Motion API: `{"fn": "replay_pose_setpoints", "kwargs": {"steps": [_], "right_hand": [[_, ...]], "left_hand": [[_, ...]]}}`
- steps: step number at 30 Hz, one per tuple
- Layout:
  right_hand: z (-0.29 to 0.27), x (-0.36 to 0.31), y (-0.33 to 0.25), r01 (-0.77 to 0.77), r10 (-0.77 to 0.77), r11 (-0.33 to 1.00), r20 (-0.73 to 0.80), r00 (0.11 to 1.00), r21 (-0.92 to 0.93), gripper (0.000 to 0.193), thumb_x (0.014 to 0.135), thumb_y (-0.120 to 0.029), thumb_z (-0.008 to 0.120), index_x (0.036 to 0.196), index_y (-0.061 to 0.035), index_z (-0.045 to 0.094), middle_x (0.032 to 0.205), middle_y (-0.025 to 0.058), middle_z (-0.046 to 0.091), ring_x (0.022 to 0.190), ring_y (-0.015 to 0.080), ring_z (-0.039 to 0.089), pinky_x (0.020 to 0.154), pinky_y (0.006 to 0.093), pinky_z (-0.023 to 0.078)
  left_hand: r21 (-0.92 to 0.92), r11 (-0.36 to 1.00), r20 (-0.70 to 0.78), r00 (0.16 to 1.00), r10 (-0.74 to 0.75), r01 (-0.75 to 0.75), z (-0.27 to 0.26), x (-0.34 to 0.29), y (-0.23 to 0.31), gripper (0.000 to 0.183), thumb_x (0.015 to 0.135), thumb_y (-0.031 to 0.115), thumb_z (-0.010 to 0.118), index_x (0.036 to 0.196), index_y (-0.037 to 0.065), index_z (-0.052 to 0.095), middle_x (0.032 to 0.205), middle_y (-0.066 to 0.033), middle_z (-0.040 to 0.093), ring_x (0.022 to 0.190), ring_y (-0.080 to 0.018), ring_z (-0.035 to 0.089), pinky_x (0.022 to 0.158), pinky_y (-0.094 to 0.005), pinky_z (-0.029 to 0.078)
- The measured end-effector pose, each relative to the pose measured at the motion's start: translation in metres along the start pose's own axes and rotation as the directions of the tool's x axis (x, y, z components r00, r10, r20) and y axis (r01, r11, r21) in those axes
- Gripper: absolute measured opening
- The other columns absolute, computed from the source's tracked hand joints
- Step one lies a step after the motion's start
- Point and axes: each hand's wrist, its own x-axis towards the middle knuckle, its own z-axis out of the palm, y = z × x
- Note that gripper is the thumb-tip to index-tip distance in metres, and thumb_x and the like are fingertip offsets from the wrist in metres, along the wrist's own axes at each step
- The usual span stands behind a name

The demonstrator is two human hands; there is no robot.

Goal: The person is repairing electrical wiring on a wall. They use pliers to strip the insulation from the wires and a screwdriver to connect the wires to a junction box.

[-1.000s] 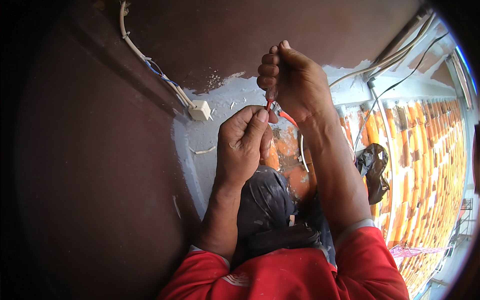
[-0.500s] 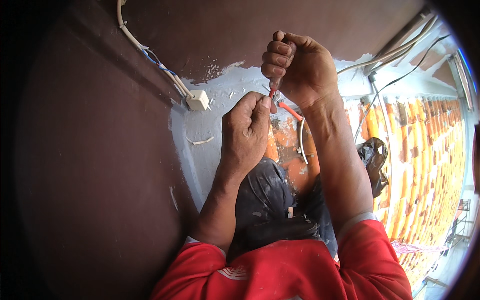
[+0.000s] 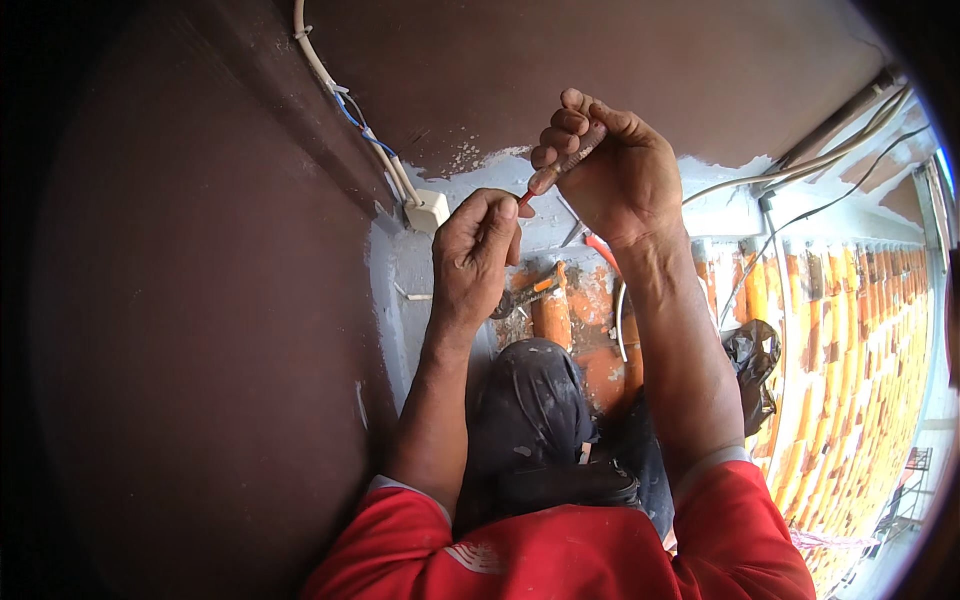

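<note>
My right hand holds a screwdriver with a clear, worn handle and a red-sleeved shaft. The handle lies slanted across the palm, with the thumb on its upper end and the fingers loosely curled along it. My left hand is closed in a pinch around the tip end of the red shaft. Whatever else sits between the left thumb and fingers is hidden. Just beyond the left hand, a white square junction box sits at the wall corner, joined by cream cables.
Below my hands lie a tool with a red-orange handle, a black and orange object and a white cable piece. Orange roof tiles stretch to the right, near a black plastic bag. Brown walls stand left and ahead.
My right fingers have loosened, and the screwdriver handle leans further to the right. The left pinch stays at the shaft. The view has shifted, uncovering the black and orange object.
</note>
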Motion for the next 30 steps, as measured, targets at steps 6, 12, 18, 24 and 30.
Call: {"fn": "replay_pose_setpoints", "kwargs": {"steps": [6,12,18,24,30], "right_hand": [[0.038,0.062,0.009,0.071,-0.077,0.997,0.203,0.976,0.036,0.027,0.101,-0.014,0.044,0.111,0.0006,0.064,0.090,0.0089,0.059,0.082,0.0239,0.057,0.083,0.0450,0.053],[0.054,0.112,0.024,0.091,-0.061,0.991,0.289,0.956,-0.093,0.024,0.102,-0.014,0.044,0.109,-0.0028,0.064,0.090,0.0078,0.059,0.083,0.0243,0.057,0.085,0.0444,0.051],[0.055,0.133,0.043,0.115,-0.063,0.982,0.314,0.947,-0.152,0.020,0.103,-0.014,0.045,0.106,-0.0069,0.064,0.090,0.0081,0.061,0.086,0.0258,0.060,0.078,0.0507,0.053],[0.044,0.150,0.055,0.234,-0.165,0.961,0.373,0.913,-0.148,0.031,0.108,-0.016,0.040,0.107,-0.0032,0.069,0.094,0.0093,0.060,0.090,0.0272,0.056,0.085,0.0548,0.049],[0.041,0.159,0.069,0.373,-0.258,0.906,0.438,0.861,-0.201,0.029,0.108,-0.017,0.043,0.108,-0.0055,0.070,0.094,0.0097,0.061,0.090,0.0306,0.062,0.074,0.0590,0.057]], "left_hand": [[0.102,0.991,-0.229,0.972,-0.062,0.087,-0.028,-0.052,-0.134,0.043,0.116,0.040,0.054,0.105,0.002,0.070,0.070,-0.0001,0.053,0.065,-0.0091,0.050,0.063,-0.0307,0.044],[0.460,0.886,-0.085,0.991,0.102,-0.052,-0.027,-0.069,-0.157,0.033,0.101,0.039,0.074,0.092,0.008,0.071,0.065,-0.0084,0.058,0.056,-0.0245,0.060,0.055,-0.0389,0.048],[0.516,0.855,-0.074,0.992,0.104,-0.051,-0.029,-0.065,-0.142,0.029,0.097,0.034,0.078,0.095,0.006,0.072,0.067,-0.0085,0.061,0.059,-0.0223,0.062,0.056,-0.0368,0.049],[0.491,0.866,-0.084,0.984,0.159,-0.098,-0.029,-0.066,-0.152,0.030,0.094,0.036,0.079,0.096,0.006,0.073,0.068,-0.0088,0.062,0.060,-0.0240,0.062,0.057,-0.0377,0.049],[0.524,0.844,-0.068,0.982,0.178,-0.117,-0.030,-0.063,-0.142,0.032,0.094,0.038,0.078,0.094,0.006,0.072,0.068,-0.0087,0.061,0.059,-0.0249,0.061,0.057,-0.0382,0.048]]}}
